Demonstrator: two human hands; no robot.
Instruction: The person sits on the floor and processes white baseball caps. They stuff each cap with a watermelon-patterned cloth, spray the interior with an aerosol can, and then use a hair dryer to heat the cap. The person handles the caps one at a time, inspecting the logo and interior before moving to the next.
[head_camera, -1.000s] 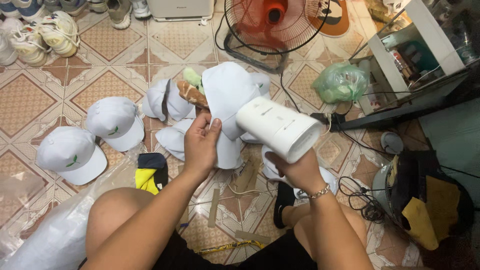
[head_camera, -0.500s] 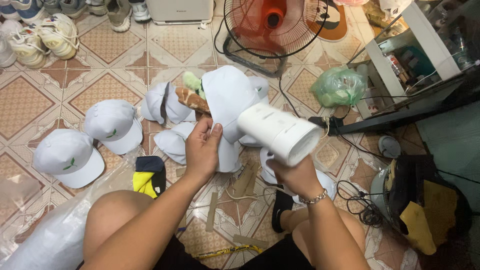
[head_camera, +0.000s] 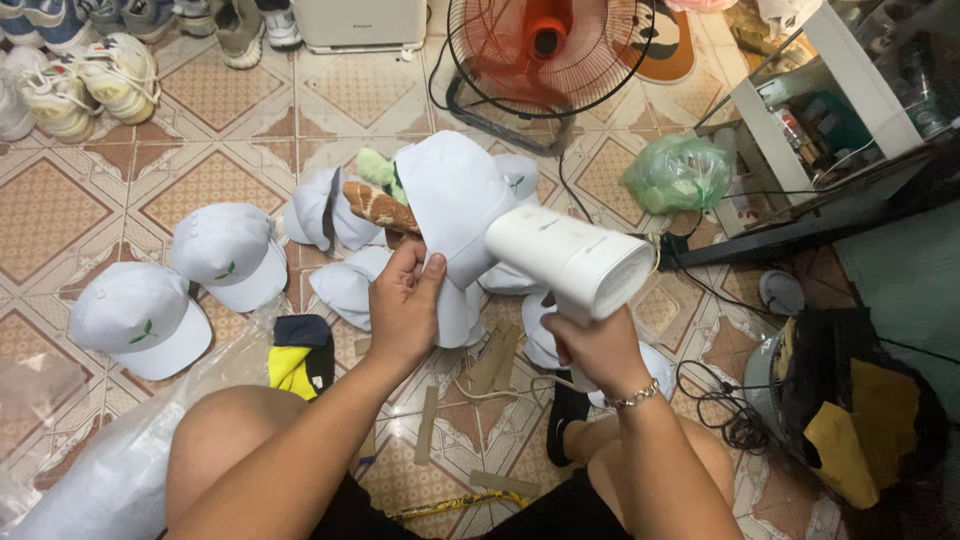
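Seated on tiled floor, knees up, both hands raised in front.

Left hand: fingers curled and pinching lower edge of white cap, thumb on the near face, fingertips wrapped behind. Cap held up off the floor, crown facing away and up-left, long axis running roughly from lower right at the pinch to upper left. Cap mounted over or resting against a brown plush toy with green part behind; exact contact hard to tell.

Right hand: closed in a full fist round the handle of white handheld steamer, bracelet at wrist. Steamer body lying near horizontal, head end pointing left toward cap, touching or just short of the cap's right side; gap not resolvable.

Key relation: cap sits directly left of steamer head, above and slightly right of left fingers. Steamer axis roughly perpendicular to cap face. Right hand nearer the steamer side, left hand nearer the brim edge.

Around: loose white caps on floor to the left, more piled under the held one. Standing fan ahead, green plastic bag right, shoes top left, clear plastic sheet by left knee.
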